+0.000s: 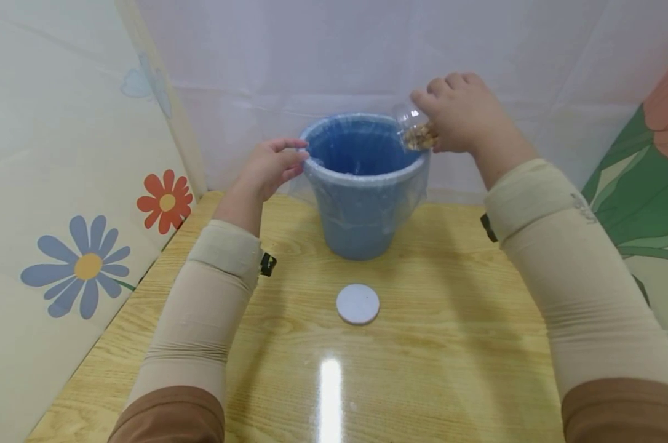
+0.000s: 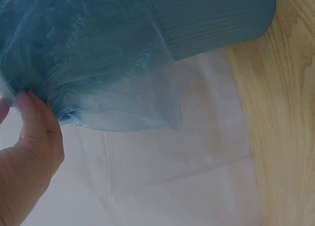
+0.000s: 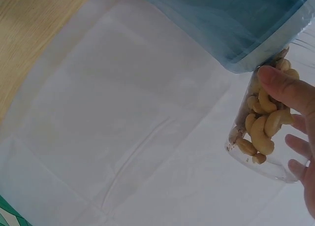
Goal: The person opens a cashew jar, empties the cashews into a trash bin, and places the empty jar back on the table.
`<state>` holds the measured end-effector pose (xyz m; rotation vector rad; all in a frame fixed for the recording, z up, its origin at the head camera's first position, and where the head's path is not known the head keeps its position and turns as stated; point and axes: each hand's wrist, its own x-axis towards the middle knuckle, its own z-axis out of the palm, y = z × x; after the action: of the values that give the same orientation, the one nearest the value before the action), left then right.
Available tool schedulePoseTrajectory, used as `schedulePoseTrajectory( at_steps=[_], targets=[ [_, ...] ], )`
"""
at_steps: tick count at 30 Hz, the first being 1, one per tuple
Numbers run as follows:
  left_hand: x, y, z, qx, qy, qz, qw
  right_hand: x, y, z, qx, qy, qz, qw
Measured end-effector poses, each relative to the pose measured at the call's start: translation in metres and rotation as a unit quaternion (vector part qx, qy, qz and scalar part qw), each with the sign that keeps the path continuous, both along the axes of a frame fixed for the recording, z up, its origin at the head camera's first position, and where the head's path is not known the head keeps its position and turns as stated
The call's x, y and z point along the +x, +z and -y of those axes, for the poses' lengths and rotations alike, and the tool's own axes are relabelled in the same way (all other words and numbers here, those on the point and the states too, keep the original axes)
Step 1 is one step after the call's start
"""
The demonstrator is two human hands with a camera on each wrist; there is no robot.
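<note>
A blue trash bin (image 1: 358, 215) stands on the table, lined with a clear plastic bag (image 2: 118, 98) folded over its rim. My left hand (image 1: 275, 163) pinches the bag-covered rim at the left; in the left wrist view the film bunches beside the fingers (image 2: 37, 120). My right hand (image 1: 461, 114) grips a clear jar (image 1: 406, 123) at the bin's right rim. The jar is tilted, its mouth end over the bin. Cashews and other nuts (image 3: 266, 125) lie inside along the jar's lower side, seen in the right wrist view.
A round white lid (image 1: 358, 304) lies on the wooden table (image 1: 422, 344) in front of the bin. Behind the bin hangs a white cloth (image 1: 312, 61). Flower-printed panels (image 1: 90, 154) flank the table on both sides.
</note>
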<state>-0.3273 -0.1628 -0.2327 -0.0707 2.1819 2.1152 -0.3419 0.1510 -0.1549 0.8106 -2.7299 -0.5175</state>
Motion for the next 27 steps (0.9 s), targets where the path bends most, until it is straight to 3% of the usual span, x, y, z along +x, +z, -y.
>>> schedulePoseTrajectory(
  at_steps=[18,27],
  targets=[
    [-0.0023,-0.001,0.0002,-0.005,0.002,-0.001,1.0,-0.0008,-0.0014,0.0022,0.016,-0.005,-0.01,1.0],
    [-0.0037,-0.0021,-0.0003,-0.001,0.004,-0.006,1.0,-0.0009,-0.003,0.003,0.024,0.011,-0.028,0.999]
  ],
)
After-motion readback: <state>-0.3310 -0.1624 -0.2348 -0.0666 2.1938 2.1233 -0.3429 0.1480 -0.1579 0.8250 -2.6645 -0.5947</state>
